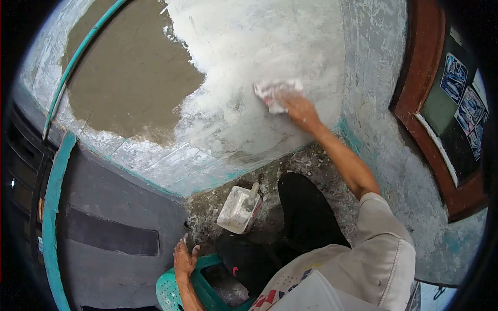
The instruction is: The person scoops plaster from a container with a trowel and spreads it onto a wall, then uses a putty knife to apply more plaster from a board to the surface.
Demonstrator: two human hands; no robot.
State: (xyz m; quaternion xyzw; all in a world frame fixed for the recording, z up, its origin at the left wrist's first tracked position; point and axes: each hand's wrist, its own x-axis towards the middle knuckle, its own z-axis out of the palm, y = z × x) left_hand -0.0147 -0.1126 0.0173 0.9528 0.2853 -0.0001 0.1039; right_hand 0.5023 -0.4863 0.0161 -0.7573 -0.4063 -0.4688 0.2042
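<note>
Pressing rag point(271, 93) to plastered wall point(249, 46) with right hand point(300, 111), fingers together, near the corner edge. Bracing left hand point(184, 259), fingers spread, on green stool point(170, 293) rim; tub point(237, 210) near.

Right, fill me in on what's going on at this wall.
A person is crouched in a corner, with the right hand pressing a white rag against the wall. White coating covers much of the wall around the rag, while a grey cement patch to the left is bare. The left hand rests on the edge of a green plastic stool. A white tub with a tool handle sticking out of it sits on the spattered ground below the wall.
</note>
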